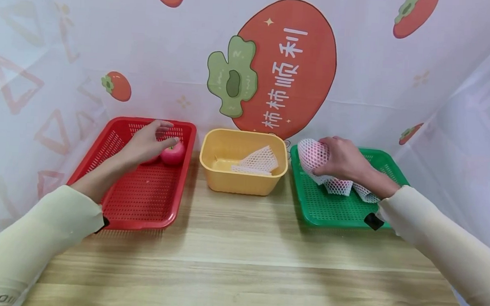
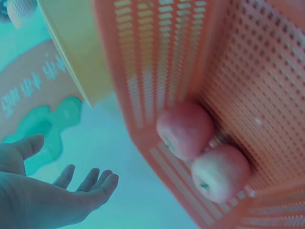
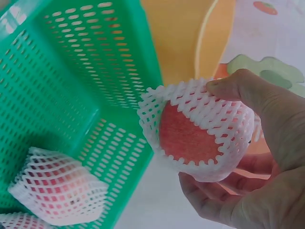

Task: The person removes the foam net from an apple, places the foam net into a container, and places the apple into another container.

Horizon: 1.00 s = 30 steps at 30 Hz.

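Note:
In the head view, my right hand (image 1: 344, 159) grips an apple in a white foam net (image 1: 311, 154) above the back left of the green basket (image 1: 327, 213). The right wrist view shows thumb and fingers around the net, with red apple skin (image 3: 186, 136) bare at its open end. Further net-wrapped apples (image 3: 62, 188) lie in that basket. My left hand (image 1: 147, 143) hovers over the red basket (image 1: 143, 198), its fingers spread and holding nothing. Two unwrapped apples (image 2: 185, 130) sit together in a corner of the red basket, partly hidden by the hand in the head view.
Between the two baskets stands a yellow bin (image 1: 243, 184) with loose foam nets (image 1: 261, 161) inside. All three containers are on a wooden table (image 1: 239, 259). Behind them hangs a white backdrop (image 1: 183, 52) printed with persimmons, and white sheeting encloses both sides.

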Each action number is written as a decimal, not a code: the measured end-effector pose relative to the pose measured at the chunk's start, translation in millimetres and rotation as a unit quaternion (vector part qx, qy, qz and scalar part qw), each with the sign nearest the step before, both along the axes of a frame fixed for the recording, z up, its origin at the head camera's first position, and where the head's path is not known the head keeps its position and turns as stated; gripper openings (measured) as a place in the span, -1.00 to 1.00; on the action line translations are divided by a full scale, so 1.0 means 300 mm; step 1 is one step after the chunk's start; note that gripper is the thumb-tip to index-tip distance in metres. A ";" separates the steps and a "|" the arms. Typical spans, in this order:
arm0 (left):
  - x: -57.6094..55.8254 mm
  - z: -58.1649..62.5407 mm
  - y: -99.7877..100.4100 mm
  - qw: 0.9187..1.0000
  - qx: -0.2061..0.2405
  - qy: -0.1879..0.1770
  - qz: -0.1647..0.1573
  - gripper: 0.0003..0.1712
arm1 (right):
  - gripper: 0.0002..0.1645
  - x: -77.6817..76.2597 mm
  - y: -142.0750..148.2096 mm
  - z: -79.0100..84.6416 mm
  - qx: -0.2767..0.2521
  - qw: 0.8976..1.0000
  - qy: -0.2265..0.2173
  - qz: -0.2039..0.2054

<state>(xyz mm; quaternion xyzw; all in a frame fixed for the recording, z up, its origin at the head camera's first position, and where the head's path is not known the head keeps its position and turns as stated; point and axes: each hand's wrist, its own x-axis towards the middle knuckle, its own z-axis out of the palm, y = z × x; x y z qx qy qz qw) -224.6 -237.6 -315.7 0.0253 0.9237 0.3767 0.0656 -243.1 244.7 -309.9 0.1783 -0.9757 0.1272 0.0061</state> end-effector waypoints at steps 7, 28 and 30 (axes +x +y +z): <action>0.055 0.008 0.075 1.000 0.020 0.008 -0.016 -0.21 | -0.06 0.044 -0.034 0.047 -0.022 0.999 0.019 0.020; 0.207 -0.063 0.249 0.989 0.101 0.039 -0.096 -0.61 | 0.07 0.247 -0.246 0.027 -0.031 0.988 0.005 0.150; 0.225 -0.075 0.265 0.986 0.114 0.047 -0.108 -0.61 | 0.05 0.266 -0.259 0.012 -0.031 0.986 0.004 0.162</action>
